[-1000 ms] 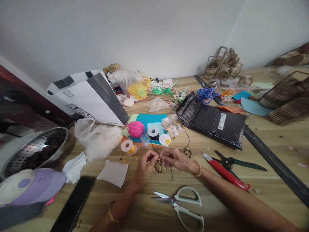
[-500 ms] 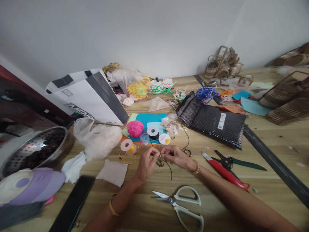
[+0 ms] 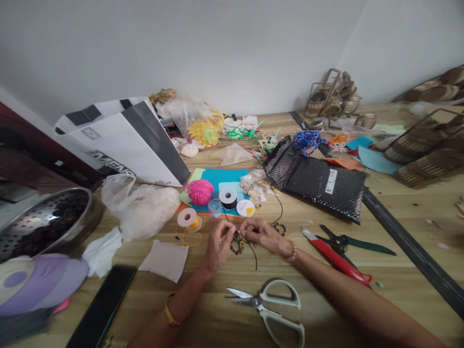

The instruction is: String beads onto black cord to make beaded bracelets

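Note:
A small bracelet of coloured beads (image 3: 237,252) hangs between my hands, just above the table. My left hand (image 3: 218,244) pinches it at the top between thumb and fingertips. My right hand (image 3: 264,236) is closed beside it, thumb and fingers pressed on a thin black cord (image 3: 255,261) whose loose end dangles below. The exact point where cord and beads meet is hidden by my fingertips. A second beaded bracelet (image 3: 282,228) lies just behind my right hand. Beyond my hands stands a spool of black cord (image 3: 228,200). White-handled scissors (image 3: 257,301) lie spread in front of me.
On the left are a yellow cord spool (image 3: 189,220), pink yarn (image 3: 200,192), a plastic bag (image 3: 148,212), a phone (image 3: 103,307) and a metal colander (image 3: 90,212). Rightward lie a red-handled knife (image 3: 339,261), pruning shears (image 3: 366,244) and a black bubble mailer (image 3: 319,181).
The beaded bracelet now hangs as a more visible ring below my fingertips. Both hands keep their pinch in nearly the same place. The whole view has shifted slightly.

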Demonstrator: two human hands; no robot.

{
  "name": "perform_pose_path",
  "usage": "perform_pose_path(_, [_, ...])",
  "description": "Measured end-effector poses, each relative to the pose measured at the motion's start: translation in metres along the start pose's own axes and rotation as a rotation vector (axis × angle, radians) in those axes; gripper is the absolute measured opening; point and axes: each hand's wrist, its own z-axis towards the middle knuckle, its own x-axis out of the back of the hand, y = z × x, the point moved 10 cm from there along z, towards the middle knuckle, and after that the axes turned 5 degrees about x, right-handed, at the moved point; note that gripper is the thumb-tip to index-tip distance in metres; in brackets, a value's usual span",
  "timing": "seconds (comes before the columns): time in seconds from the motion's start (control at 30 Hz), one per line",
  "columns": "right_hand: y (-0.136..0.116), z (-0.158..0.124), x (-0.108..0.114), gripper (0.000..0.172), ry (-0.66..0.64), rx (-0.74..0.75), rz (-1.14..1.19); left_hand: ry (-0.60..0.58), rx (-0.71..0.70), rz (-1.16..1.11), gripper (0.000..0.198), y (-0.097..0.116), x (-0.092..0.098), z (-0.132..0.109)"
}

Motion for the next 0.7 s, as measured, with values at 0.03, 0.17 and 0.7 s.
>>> perform_pose_path(0.03, [0.000,0.000,0.000,0.036,-0.005,-0.003,0.002,-0.012,0.007,-0.009,0.022,0.000,-0.001,0.000])
perform_pose_path(0.17, [-0.005,0.000,-0.003,0.041,-0.041,0.011,0.008,-0.080,0.031,-0.092,0.020,0.000,-0.006,0.002])
perform_pose_path(0.7, [-0.018,-0.003,-0.010,0.041,-0.096,0.072,0.003,-0.184,0.046,-0.184,0.018,0.009,-0.015,-0.005])
